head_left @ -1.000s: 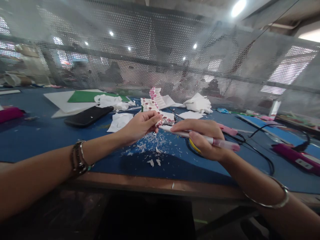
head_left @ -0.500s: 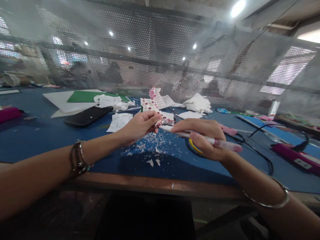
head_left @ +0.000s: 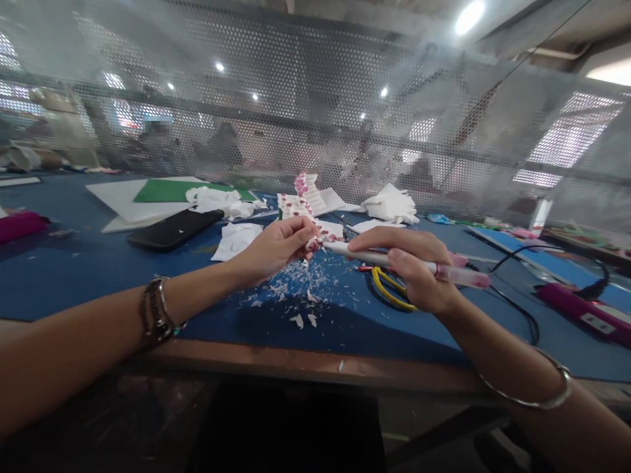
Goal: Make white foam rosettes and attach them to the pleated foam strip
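Observation:
Fingers of my left hand (head_left: pixel 283 244) are closed in a pinch on a small white piece with dark red markings (head_left: pixel 312 245). My right hand (head_left: pixel 419 268) is wrapped round a slim white pen-like tool (head_left: pixel 373 256) with a clear pinkish back end. Its tip points left and meets the small piece, or lies very close to it. White strips with red patches (head_left: pixel 302 202) stand just behind the hands. Below them, white paper scraps (head_left: pixel 296 289) are scattered. A yellow-handled tool (head_left: pixel 387 292) lies partly under my right hand.
At left lie a black phone (head_left: pixel 170 230), a green sheet (head_left: pixel 190 190) and crumpled white paper (head_left: pixel 214 197). White sheets (head_left: pixel 392 202) are piled at the back. Farther right are a dark cable (head_left: pixel 522 312) and a purple power strip (head_left: pixel 582 309). A perforated screen (head_left: pixel 296 85) rises behind.
My right hand has shifted slightly right with the white tool, and its tip has drawn back a little. More of the yellow-handled tool shows. My left hand has hardly moved.

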Action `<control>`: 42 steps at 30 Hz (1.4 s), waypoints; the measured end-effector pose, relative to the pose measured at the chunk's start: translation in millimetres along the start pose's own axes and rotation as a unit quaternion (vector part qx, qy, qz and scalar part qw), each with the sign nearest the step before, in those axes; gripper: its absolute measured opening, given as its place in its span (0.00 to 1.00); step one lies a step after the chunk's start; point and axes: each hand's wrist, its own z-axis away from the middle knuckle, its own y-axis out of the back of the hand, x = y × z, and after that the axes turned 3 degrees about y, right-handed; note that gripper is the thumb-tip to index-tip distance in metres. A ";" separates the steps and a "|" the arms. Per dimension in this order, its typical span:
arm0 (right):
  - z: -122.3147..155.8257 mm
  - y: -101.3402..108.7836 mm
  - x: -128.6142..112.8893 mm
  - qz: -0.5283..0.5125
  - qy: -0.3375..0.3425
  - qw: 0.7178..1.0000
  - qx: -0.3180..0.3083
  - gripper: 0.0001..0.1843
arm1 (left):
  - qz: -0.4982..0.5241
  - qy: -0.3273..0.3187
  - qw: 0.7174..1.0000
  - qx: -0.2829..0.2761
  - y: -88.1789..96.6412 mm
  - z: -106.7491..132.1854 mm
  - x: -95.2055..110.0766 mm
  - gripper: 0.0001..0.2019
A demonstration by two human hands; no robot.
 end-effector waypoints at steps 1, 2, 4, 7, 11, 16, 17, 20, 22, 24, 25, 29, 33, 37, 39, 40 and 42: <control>-0.1 0.0 0.0 -0.002 -0.001 1.000 -0.001 0.15 | -0.002 0.000 1.000 -0.002 -0.1 0.1 0.0 0.08; -0.1 -0.1 0.0 -0.002 -0.001 1.000 -0.004 0.15 | -0.005 0.001 1.000 -0.002 -0.3 0.3 0.0 0.08; -0.2 -0.2 -0.1 -0.001 0.001 1.000 -0.011 0.15 | -0.011 0.008 1.000 0.003 -0.7 0.5 0.4 0.08; -0.1 -0.7 0.0 0.002 0.002 1.000 -0.004 0.15 | -0.006 0.012 1.000 0.026 -0.8 0.3 1.5 0.09; 0.4 -1.6 1.0 0.002 0.003 1.000 -0.010 0.14 | 0.019 0.014 0.999 0.030 0.9 -0.4 1.7 0.08; 0.6 -0.6 2.2 0.013 0.019 1.000 -0.010 0.15 | 0.061 0.007 0.998 -0.006 4.4 -0.8 -0.4 0.06; 0.6 -0.3 2.3 0.017 0.023 1.000 -0.010 0.15 | 0.062 0.009 0.998 -0.007 4.7 -0.9 -0.7 0.06; 0.5 -0.1 2.6 0.034 0.036 0.999 -0.014 0.15 | 0.060 0.023 0.998 0.002 5.0 -1.6 -1.3 0.05; 0.4 -0.8 2.8 0.043 0.040 0.998 -0.019 0.15 | 0.056 0.032 0.998 0.003 5.2 -2.4 -1.8 0.05; 0.4 -1.7 3.0 0.051 0.041 0.998 -0.025 0.15 | 0.051 0.036 0.998 0.002 5.4 -3.2 -2.3 0.05; 0.5 -2.1 3.0 0.057 0.039 0.997 -0.028 0.15 | 0.049 0.038 0.998 0.003 5.6 -3.4 -2.3 0.05; 1.5 -2.6 3.1 0.060 0.034 0.997 -0.019 0.15 | 0.060 0.029 0.998 0.006 5.4 -3.1 -0.9 0.04; 2.5 -3.4 4.5 0.042 0.048 0.998 0.024 0.15 | 0.083 0.021 0.996 0.002 4.4 -1.9 1.2 0.05; 2.5 -4.7 6.1 0.027 0.042 0.999 0.016 0.15 | 0.095 0.023 0.995 -0.010 3.8 -2.4 1.1 0.06; 2.1 -4.6 5.7 0.024 0.037 0.999 0.013 0.15 | 0.091 0.024 0.995 -0.017 3.9 -3.0 0.6 0.06; 1.9 -4.4 5.2 0.024 0.037 0.999 0.015 0.15 | 0.086 0.023 0.996 -0.019 4.0 -3.2 0.4 0.06; 1.5 -3.9 3.9 0.023 0.035 0.999 0.022 0.15 | 0.076 0.018 0.997 -0.022 4.4 -3.4 0.2 0.05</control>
